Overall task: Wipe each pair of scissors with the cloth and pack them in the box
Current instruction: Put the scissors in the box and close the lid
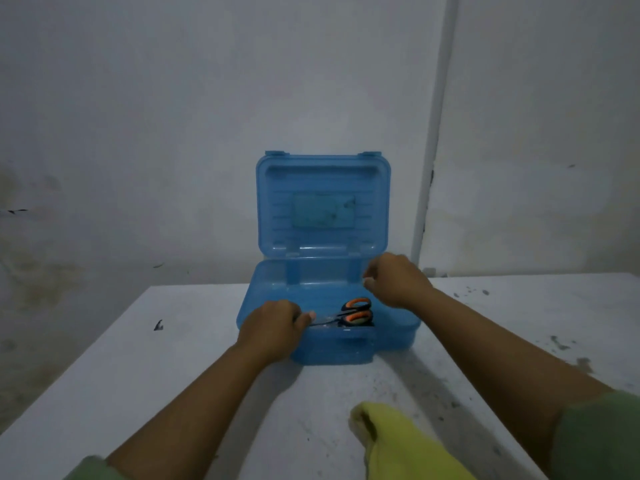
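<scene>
The blue translucent box stood open on the white table, hinged lid upright against the grey wall, a paler rectangular label visible through the lid's middle. One pair of scissors with orange-and-black handles lay flat inside the box base, handles toward the right, blades pointing left toward the front-left corner (blades dim and partly hidden, so their exact end could not be made out).

The left hand rested on the front-left rim of the box, fingers curled over the edge and thumb tip lying just beside the blades; whether it gripped the rim or the blades could not be told. The right hand hovered above the right rear part of the base, just below the lid's lower edge, fingers loosely curled downward; nothing was seen in it, though the fingertips were turned away from the camera.

The yellow cloth lay bunched on the table near the front edge, well apart from the box, beside the right forearm. Green sleeves showed at both lower corners. Dark specks and scuffs marked the tabletop, chiefly on the right. A pale vertical pipe ran down the wall behind the box.
</scene>
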